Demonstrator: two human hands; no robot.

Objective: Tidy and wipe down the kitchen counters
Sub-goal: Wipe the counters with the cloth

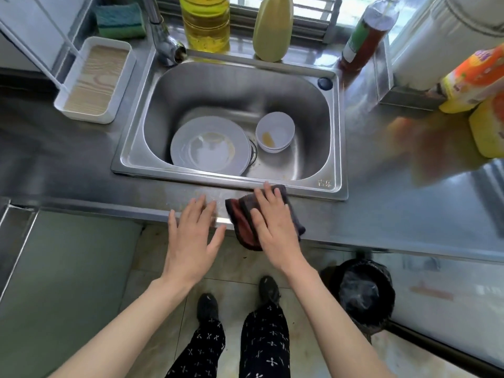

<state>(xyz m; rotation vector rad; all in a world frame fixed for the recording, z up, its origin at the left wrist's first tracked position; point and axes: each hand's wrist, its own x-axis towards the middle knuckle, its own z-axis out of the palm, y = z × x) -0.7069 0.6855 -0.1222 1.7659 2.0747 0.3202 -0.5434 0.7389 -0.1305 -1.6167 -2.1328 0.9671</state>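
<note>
The big shiny steel desk (409, 214) runs from side to side. A steel sink (338, 148) is set in the middle of it. On the floor, under the right part of the desk, stands a black bin (360, 293) with a bag in it.

A white tray (120, 85) with a wood-look bottom sits on the desk left of the sink. A round white plate (210, 148) with brown marks lies in the sink. A big bottle of yellow oil (204, 20) and a pale yellow bottle (272, 28) stand behind the sink.

Both hands are at the front edge of the desk, just in front of the sink. The left hand (191, 236) is empty, with its fingers straight and spread wide. I cannot tell if it touches the desk. The right hand (275, 222) lies flat on top of a cloth (240, 214) and presses it with straight fingers.

The cloth is dark grey and red. It lies on the front edge of the desk, next to the sink rim, and part of it hangs over the edge.

Two small white bowls (275, 132), one inside the other, sit in the sink right of the plate. A green sponge (120, 20) rests at the far left.
</note>
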